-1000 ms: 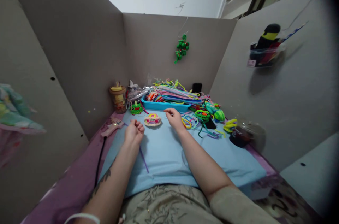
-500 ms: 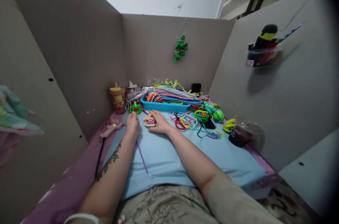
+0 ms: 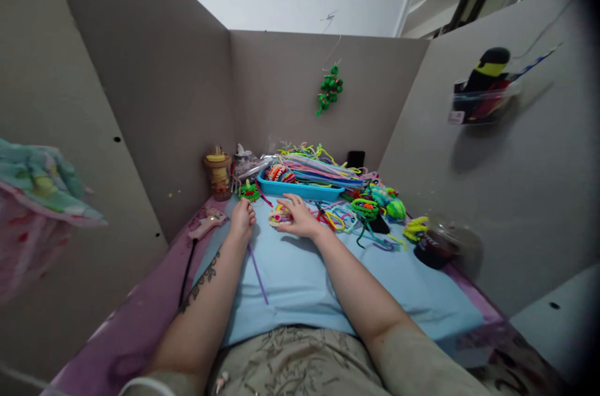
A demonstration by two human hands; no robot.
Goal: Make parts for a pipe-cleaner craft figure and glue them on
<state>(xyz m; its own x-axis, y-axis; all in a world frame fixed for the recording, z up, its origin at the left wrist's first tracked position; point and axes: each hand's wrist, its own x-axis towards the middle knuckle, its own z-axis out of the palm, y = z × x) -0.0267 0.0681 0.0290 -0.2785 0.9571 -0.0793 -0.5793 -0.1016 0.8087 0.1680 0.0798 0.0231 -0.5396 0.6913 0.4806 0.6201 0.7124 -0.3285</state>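
Cream-and-pink fuzzy piece [image 3: 276, 216] partly covered by my half-open right hand [image 3: 300, 218], grip unclear, my left hand [image 3: 242, 220] curled closed, contents hidden, purple stem [image 3: 258, 275] on blue cloth [image 3: 300, 277].

A toy [image 3: 275, 217] is resting before a tray [image 3: 300, 190], between the left hand [image 3: 242, 219] and the right hand [image 3: 299, 217]; pipe cleaners [image 3: 323, 170] are lying in the tray, a jar [image 3: 219, 180] is standing to its left, and a box [image 3: 474, 106] is hanging on the right wall [image 3: 529, 196]
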